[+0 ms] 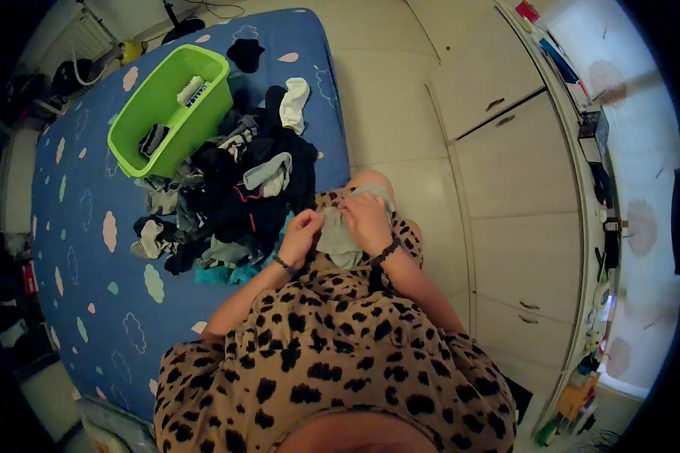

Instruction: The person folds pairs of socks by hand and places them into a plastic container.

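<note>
A light grey sock (338,243) hangs over my lap between my two hands. My left hand (302,234) has its fingers pinched at the sock's left edge. On the other side my right hand (366,219) is closed on the sock's upper right part, with more grey cloth (375,190) showing just beyond it. To the left of my hands lies a heap of dark clothes and socks (219,189) on the bed. A grey and white sock (269,176) rests on top of the heap, and a white sock (294,106) lies at its far end.
A green basket (175,136) stands on the blue bed (121,302) behind the heap, holding a few rolled socks (192,90). Near it lies a black item (245,55). White cabinets (521,189) line the right side beyond the tiled floor.
</note>
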Motion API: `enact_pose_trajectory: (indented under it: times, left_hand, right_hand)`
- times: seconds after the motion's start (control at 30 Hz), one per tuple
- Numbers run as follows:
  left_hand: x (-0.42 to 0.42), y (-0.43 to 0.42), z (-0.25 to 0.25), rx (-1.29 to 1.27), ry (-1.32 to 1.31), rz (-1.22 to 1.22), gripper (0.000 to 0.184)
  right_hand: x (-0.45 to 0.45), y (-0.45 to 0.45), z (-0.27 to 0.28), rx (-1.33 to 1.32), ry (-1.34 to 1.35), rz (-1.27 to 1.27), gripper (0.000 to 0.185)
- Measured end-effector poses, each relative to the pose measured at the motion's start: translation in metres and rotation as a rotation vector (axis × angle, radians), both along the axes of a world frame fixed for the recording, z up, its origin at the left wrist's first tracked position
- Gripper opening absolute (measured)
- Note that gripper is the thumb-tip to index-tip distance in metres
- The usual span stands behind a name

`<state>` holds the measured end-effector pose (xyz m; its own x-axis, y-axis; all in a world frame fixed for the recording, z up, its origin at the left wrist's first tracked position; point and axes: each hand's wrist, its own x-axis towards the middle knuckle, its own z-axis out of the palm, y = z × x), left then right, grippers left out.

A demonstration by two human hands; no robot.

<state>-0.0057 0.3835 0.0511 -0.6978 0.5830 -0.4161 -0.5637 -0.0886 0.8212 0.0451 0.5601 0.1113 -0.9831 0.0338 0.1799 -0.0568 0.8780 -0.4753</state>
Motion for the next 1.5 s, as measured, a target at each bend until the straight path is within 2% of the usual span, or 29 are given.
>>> enact_pose_trajectory:
  times: [0.07,0.13,0.2,0.3,0.37,0.43,0.47,0.5,0.57,0.63,0.67,0.7,0.73,0.77,0.83,0.87,0.93,0.97,1.03,1.07,1.1,1.17,1.23,1.3,1.37,1.4,1.43,1.47,1.5]
  left_hand:
    - [0.006,-0.005,0.002,0.061,-0.138,0.076,0.018]
    - [0.011,-0.009,0.009,0.157,-0.395,0.229,0.020]
    - [0.012,-0.010,0.012,0.157,-0.413,0.201,0.019]
    - [0.011,-0.008,0.015,0.167,-0.413,0.151,0.017]
    - [0.010,-0.007,0.016,0.174,-0.400,0.125,0.017]
    - [0.010,-0.006,0.019,0.227,-0.431,0.135,0.017]
    - [0.009,-0.006,0.022,0.229,-0.429,0.130,0.017]
    - [0.008,-0.007,0.033,0.259,-0.409,0.097,0.017]
    - [0.008,-0.007,0.052,0.292,-0.388,0.060,0.017]
    - [0.007,-0.006,0.069,0.326,-0.257,-0.003,0.016]
    - [0.005,-0.006,0.078,0.326,-0.254,-0.007,0.016]
    - [0.001,-0.007,0.087,0.261,-0.005,-0.083,0.015]
    - [-0.001,-0.008,0.094,0.192,0.246,-0.156,0.014]
    - [-0.002,-0.009,0.099,0.188,0.253,-0.158,0.014]
    - [-0.003,-0.012,0.105,0.196,0.322,-0.160,0.013]
    - [-0.001,-0.013,0.097,0.198,0.329,-0.162,0.013]
    - [0.008,-0.016,0.064,0.262,0.053,-0.021,0.021]
    - [0.013,-0.014,0.059,0.259,0.048,-0.020,0.021]
    - [0.029,-0.012,0.046,0.111,-0.236,0.003,0.036]
    - [0.038,-0.017,0.012,0.075,-0.205,-0.060,0.051]
    - [0.038,-0.021,0.011,0.072,-0.213,-0.059,0.051]
    - [0.042,-0.027,0.009,-0.232,0.313,-0.201,0.062]
    - [0.036,-0.024,0.040,-0.249,0.309,-0.157,0.056]
    - [0.020,-0.019,0.060,-0.314,1.129,0.043,0.039]
    - [0.003,-0.014,0.050,-0.243,1.128,0.001,0.032]
    - [-0.006,-0.010,0.048,-0.160,1.174,-0.154,0.034]
    - [-0.014,-0.007,0.045,-0.075,1.220,-0.306,0.037]
    - [-0.019,-0.007,0.030,-0.003,1.063,-0.436,0.043]
    - [-0.025,-0.003,0.026,-0.003,1.068,-0.436,0.043]
  right_hand:
    - [-0.001,0.000,-0.003,0.089,-0.036,-0.114,0.012]
    - [0.001,0.002,-0.012,0.046,-0.067,-0.119,0.012]
    - [0.003,0.001,-0.011,0.008,-0.098,-0.127,0.012]
    - [0.003,-0.003,0.011,-0.063,0.077,-0.134,0.010]
    - [0.013,0.002,0.024,-0.280,0.061,-0.291,0.011]
    - [0.032,0.012,0.033,-0.240,0.006,-0.282,0.016]
    - [0.041,0.017,0.031,-0.455,-0.279,-0.296,0.019]
    - [0.050,0.022,0.028,-0.668,-0.566,-0.306,0.023]
    - [0.059,0.028,0.013,-0.683,-0.682,-0.190,0.030]
    - [0.058,0.018,0.014,-1.157,-0.632,-0.307,0.031]
    - [0.056,0.019,-0.002,-1.157,-0.627,-0.308,0.031]
    - [0.050,0.025,-0.031,-1.080,-0.346,-0.231,0.029]
    - [0.041,0.022,-0.025,-1.042,-0.204,-0.188,0.028]
    - [0.033,0.019,-0.018,-0.996,-0.062,-0.149,0.027]
    - [0.020,0.001,0.067,-1.615,-0.176,-0.276,0.017]
    - [0.022,0.003,0.062,-1.614,-0.169,-0.272,0.017]
    - [0.030,0.011,0.029,-1.357,-0.295,-0.294,0.016]
    - [0.036,0.013,0.003,-1.359,-0.299,-0.297,0.016]
    - [0.048,0.009,-0.032,-1.118,-0.338,-0.326,0.016]
    - [0.057,0.010,-0.033,-0.948,-0.432,-0.354,0.020]
    - [0.059,0.009,-0.031,-0.950,-0.439,-0.357,0.020]
    - [0.067,0.006,-0.029,-0.792,-0.344,-0.310,0.026]
    - [0.067,0.004,-0.023,-0.776,-0.363,-0.320,0.028]
    - [0.060,0.005,-0.014,-0.753,-0.370,-0.318,0.030]
    - [0.063,0.002,-0.005,-0.580,-0.376,-0.283,0.034]
    - [0.064,-0.003,0.006,-0.583,-0.388,-0.280,0.034]
    - [0.062,-0.009,0.021,-0.315,-0.280,-0.243,0.035]
    - [0.059,-0.011,0.030,-0.047,-0.160,-0.204,0.037]
    - [0.055,-0.010,0.032,-0.046,-0.155,-0.203,0.037]
